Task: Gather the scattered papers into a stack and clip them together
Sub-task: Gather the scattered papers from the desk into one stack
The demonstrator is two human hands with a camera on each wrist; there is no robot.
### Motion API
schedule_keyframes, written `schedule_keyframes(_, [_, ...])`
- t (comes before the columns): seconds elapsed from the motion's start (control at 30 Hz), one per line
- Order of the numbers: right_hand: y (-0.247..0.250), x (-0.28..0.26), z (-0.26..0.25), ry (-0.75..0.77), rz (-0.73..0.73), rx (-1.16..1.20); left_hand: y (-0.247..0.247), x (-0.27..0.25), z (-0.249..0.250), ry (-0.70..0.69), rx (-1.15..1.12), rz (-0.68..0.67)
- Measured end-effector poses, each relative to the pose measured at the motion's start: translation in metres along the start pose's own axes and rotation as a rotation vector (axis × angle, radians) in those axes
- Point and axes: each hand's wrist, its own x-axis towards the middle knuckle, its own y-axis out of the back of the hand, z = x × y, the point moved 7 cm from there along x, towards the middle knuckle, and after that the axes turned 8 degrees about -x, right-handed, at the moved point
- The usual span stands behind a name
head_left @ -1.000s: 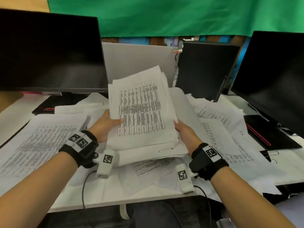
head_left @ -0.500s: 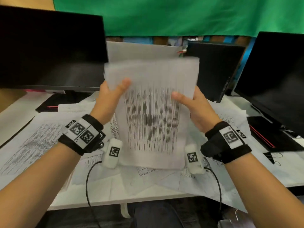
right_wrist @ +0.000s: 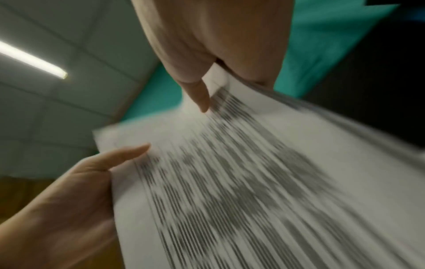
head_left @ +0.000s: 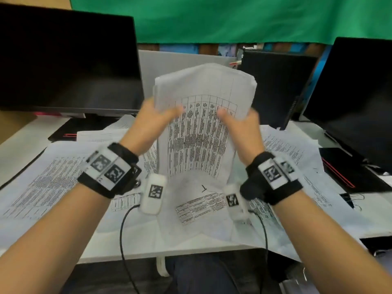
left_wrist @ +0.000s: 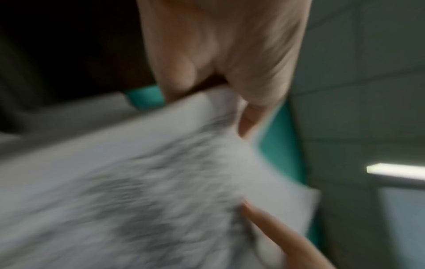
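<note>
we pinch the stack [head_left: 201,132] upright with left hand [head_left: 148,126] and right hand [head_left: 241,132] above the desk [head_left: 25,141]; loosen, tap edges square

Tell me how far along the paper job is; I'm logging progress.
Done: part of the papers are gathered into a stack. In hand: the left hand and right hand grip its sides and hold it upright above the desk, probably to square the edges. Left: loose sheets lie spread on the desk on both sides, and no clip is on the stack yet.
</note>
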Motion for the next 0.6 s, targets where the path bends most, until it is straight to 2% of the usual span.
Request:
schedule_keyframes(0.07, [-0.010,-0.020,0.051,-0.225,-0.115,-0.011,-0.002,-0.020,-0.053,0.292,0.129,-0.121])
schedule_keyframes(0.1, [-0.014,-0.027,0.066,-0.289,-0.143,0.003,-0.004,-0.029,-0.069,0.376,0.167,-0.150])
schedule_keyframes(0.13, [-0.015,-0.030,0.071,-0.309,-0.142,0.026,-0.007,-0.033,-0.077,0.402,0.159,-0.133])
schedule_keyframes(0.2, [-0.013,-0.025,0.064,-0.276,-0.084,0.092,-0.013,-0.031,-0.068,0.293,0.064,-0.031])
schedule_keyframes(0.27, [-0.012,-0.015,0.058,-0.228,-0.040,0.174,-0.014,-0.025,-0.050,0.180,-0.054,0.125])
schedule_keyframes(0.3, [-0.013,-0.012,0.063,-0.233,-0.051,0.193,-0.012,-0.024,-0.053,0.194,-0.090,0.179])
schedule_keyframes(0.33, [-0.016,-0.012,0.078,-0.282,-0.091,0.175,-0.012,-0.024,-0.062,0.249,-0.113,0.178])
schedule_keyframes(0.37, [-0.020,-0.015,0.097,-0.354,-0.158,0.128,-0.013,-0.028,-0.076,0.365,-0.111,0.109])
schedule_keyframes(0.43, [-0.030,-0.031,0.135,-0.507,-0.346,0.002,-0.018,-0.044,-0.110,0.617,0.032,-0.134])
schedule_keyframes(0.47, [-0.030,-0.036,0.146,-0.521,-0.391,-0.045,-0.019,-0.053,-0.122,0.701,0.079,-0.213])
schedule_keyframes(0.5, [-0.028,-0.034,0.151,-0.494,-0.375,-0.059,-0.015,-0.055,-0.129,0.722,0.103,-0.200])
schedule_keyframes(0.6, [-0.018,-0.019,0.135,-0.401,-0.188,0.042,-0.001,-0.053,-0.134,0.637,-0.059,0.065])
